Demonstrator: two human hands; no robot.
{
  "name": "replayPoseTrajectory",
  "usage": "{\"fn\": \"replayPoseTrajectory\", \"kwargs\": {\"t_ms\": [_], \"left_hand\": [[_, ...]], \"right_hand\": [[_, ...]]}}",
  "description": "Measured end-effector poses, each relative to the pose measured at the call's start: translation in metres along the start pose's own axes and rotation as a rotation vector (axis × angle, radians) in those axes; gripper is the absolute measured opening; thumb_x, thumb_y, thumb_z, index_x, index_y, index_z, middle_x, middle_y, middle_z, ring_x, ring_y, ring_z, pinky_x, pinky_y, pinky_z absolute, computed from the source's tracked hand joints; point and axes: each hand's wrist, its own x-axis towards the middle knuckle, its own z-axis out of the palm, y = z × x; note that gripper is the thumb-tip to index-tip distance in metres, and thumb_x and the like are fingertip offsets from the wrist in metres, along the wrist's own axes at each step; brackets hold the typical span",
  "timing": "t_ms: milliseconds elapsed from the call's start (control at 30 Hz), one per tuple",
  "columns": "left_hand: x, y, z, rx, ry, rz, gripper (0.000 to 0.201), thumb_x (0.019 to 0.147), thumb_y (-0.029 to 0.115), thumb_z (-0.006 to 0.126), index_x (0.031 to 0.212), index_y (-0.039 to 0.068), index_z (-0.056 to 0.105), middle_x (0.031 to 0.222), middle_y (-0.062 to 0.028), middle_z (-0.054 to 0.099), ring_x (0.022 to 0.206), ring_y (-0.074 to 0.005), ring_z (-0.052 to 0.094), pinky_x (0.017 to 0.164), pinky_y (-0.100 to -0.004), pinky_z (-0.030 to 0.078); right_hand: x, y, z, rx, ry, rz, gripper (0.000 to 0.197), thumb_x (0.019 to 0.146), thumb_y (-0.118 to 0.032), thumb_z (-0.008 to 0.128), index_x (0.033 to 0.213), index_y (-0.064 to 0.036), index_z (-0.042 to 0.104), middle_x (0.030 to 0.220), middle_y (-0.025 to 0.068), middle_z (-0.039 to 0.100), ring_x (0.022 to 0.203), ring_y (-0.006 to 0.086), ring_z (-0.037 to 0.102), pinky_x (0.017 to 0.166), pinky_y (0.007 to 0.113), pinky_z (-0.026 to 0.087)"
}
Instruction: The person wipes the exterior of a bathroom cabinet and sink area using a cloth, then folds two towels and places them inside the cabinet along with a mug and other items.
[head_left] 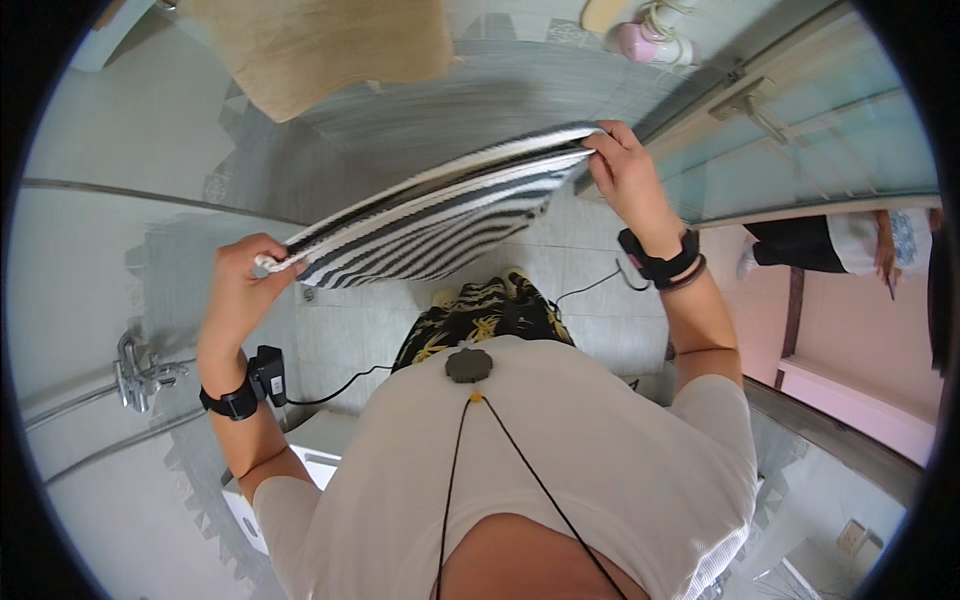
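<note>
Two hands: your left hand (243, 280) and right hand (622, 170) pinch the striped cloth (440, 215) by opposite corners; a slipped corner at 9 o'clock drops it onto the tiled floor (590, 300).

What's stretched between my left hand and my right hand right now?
In the head view, a black-and-white striped cloth spans the whole gap, gripped at one end by the left hand and at the other by the right hand.

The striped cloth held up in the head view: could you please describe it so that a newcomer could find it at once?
Start at the person's white shirt at the bottom of the head view and look up past it. Stretched between the left hand and the right hand hangs the striped cloth, folded flat. Its bold black-and-white stripes set it apart from the plain tan cloth hanging above.
</note>
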Motion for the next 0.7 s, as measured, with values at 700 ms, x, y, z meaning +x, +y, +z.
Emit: {"fn": "replayPoseTrajectory", "kwargs": {"t_ms": [700], "left_hand": [[0.011, -0.054, 0.024, -0.074, 0.14, -0.171, 0.011, 0.067, 0.006, 0.065, 0.07, -0.002, 0.059, 0.06, -0.0072, 0.057, 0.056, -0.0081, 0.049, 0.053, -0.0222, 0.038]], "right_hand": [[-0.009, 0.033, 0.049, 0.744, 0.153, 0.508, 0.005, 0.073, 0.0, 0.056, 0.077, 0.0, 0.057, 0.068, -0.0028, 0.053, 0.061, 0.0029, 0.046, 0.055, 0.017, 0.038]]}}
